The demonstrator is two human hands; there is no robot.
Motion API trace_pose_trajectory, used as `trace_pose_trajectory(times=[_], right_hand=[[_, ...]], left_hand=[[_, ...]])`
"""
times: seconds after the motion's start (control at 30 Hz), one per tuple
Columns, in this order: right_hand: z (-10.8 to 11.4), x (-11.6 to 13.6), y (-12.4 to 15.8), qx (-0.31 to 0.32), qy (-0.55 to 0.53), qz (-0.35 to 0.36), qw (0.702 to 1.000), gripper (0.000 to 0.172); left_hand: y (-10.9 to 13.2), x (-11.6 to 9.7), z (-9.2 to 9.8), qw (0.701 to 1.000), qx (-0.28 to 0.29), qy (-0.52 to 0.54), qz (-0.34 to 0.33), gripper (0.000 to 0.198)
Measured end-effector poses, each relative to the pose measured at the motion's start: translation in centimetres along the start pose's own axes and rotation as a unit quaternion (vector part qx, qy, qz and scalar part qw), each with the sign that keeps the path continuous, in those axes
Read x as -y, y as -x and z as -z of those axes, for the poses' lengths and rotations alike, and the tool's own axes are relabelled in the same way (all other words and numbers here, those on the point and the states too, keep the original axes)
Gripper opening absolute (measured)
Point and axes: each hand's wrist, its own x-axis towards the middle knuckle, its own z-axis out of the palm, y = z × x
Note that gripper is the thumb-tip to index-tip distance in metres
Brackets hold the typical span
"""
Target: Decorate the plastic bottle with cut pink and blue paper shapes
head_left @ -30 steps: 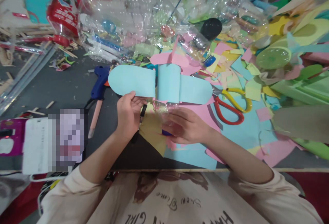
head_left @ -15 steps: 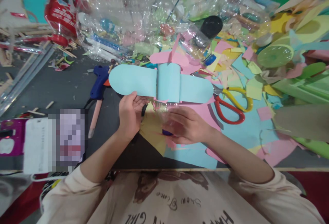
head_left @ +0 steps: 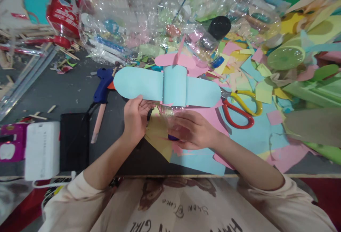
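A model airplane made from a clear plastic bottle (head_left: 165,112) lies between my hands, its body wrapped in light blue paper (head_left: 174,86). Rounded light blue paper wings (head_left: 140,84) stick out on both sides, and a pink paper tail (head_left: 176,60) stands at the far end. The fingers of my right hand (head_left: 195,129) are wrapped round the bottle's near end, by its dark blue cap (head_left: 173,137). With its thumb at the near edge of the left wing, my left hand (head_left: 135,118) holds that wing; its other fingers are partly hidden beneath.
A blue glue gun (head_left: 103,84) and scissors (head_left: 238,113) with red and yellow handles flank the plane. Paper scraps (head_left: 250,72) cover the right side. Clear bottles (head_left: 133,15) pile up behind. At left are a white box-like device (head_left: 42,150) and a black phone-like slab (head_left: 74,141).
The left wing has shifted very slightly to the right. Both hands keep their hold. The slab at the left, which showed a lit, pixelated surface, is now black.
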Motion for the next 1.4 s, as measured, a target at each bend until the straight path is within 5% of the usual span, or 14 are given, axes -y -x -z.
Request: trace_pose_trajectory(times=[0.83,1.07,1.23,1.4], right_hand=[[0.10,0.08,-0.40,-0.018,0.006,-0.019,1.000,0.036],[-0.47,-0.20,0.17,-0.115,0.007,-0.059,0.992,0.031],[-0.66,-0.38,0.33,-0.062,0.052,-0.156,0.984,0.038],[-0.57,-0.57,-0.07,-0.041,-0.003,-0.159,0.986,0.042]], left_hand=[[-0.01,0.11,0.10,1.000,0.003,-0.021,0.000,0.017],[0.11,-0.08,0.07,1.000,0.009,-0.018,-0.005,0.018],[0.26,-0.33,0.02,0.999,0.008,-0.031,-0.005,0.018],[0.35,-0.33,0.01,0.999,0.015,-0.045,-0.015,0.019]])
